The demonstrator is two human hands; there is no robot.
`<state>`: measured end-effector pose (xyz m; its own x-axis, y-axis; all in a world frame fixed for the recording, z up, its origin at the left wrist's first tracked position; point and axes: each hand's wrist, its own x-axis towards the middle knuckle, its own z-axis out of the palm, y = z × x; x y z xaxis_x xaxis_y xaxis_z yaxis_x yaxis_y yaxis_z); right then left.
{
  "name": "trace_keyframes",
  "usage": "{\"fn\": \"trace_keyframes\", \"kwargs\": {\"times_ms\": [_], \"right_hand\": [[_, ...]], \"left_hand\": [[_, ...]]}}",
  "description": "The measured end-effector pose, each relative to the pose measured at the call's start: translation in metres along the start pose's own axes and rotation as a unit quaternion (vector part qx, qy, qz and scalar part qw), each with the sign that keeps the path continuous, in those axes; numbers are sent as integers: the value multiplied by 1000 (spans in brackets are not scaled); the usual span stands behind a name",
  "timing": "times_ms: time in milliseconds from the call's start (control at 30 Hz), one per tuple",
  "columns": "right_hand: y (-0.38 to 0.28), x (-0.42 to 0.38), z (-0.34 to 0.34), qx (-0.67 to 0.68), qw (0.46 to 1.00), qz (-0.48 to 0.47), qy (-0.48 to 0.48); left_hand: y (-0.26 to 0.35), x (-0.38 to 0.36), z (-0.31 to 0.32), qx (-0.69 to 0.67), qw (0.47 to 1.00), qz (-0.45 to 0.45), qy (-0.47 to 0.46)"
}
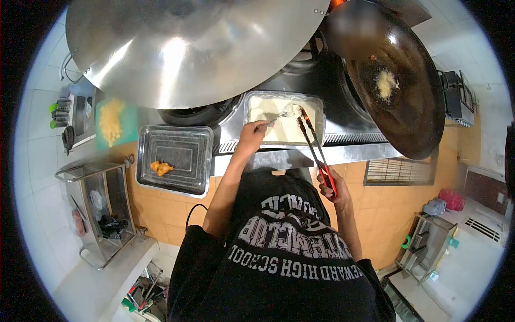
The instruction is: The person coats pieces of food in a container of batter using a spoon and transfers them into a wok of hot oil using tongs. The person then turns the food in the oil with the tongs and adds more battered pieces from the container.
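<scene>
My left hand (250,138) is closed round a slim metal utensil (272,121) that reaches into a clear tray of pale batter (263,109). Batter hides the utensil's far end. In my right hand (333,186) are tongs (313,142) with red handles and dark arms, pointing down into the same tray. Between the tongs' tips and the utensil lies a batter-coated lump (292,110). The tray rests on the stove's front edge, straight ahead of me.
A dark wok (410,107) at the right holds one pale frying piece (386,84). The big steel wok (198,48) looms over the back left. One browned fried piece (161,168) sits in a clear tray (201,161). Yellowish pieces (111,121) lie on a green board (129,126).
</scene>
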<state>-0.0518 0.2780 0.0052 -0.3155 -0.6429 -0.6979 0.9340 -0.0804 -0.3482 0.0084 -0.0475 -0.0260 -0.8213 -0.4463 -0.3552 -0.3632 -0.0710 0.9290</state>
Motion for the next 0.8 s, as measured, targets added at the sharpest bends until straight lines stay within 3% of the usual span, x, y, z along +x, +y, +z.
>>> {"fn": "trace_keyframes", "kwargs": {"times_ms": [133,233,567,800], "right_hand": [[4,-1,-2,46,999,14,-2],[12,2,-8,107,992,22,-60],[33,13,-16,267,946,40,-179],[29,9,-10,224,960,49,-158]], "left_hand": [[21,-12,2,-129,986,-102,-39],[25,-14,2,-159,981,-107,-40],[28,-12,-6,-110,990,-89,-8],[19,-10,-10,-90,991,-95,-5]]}}
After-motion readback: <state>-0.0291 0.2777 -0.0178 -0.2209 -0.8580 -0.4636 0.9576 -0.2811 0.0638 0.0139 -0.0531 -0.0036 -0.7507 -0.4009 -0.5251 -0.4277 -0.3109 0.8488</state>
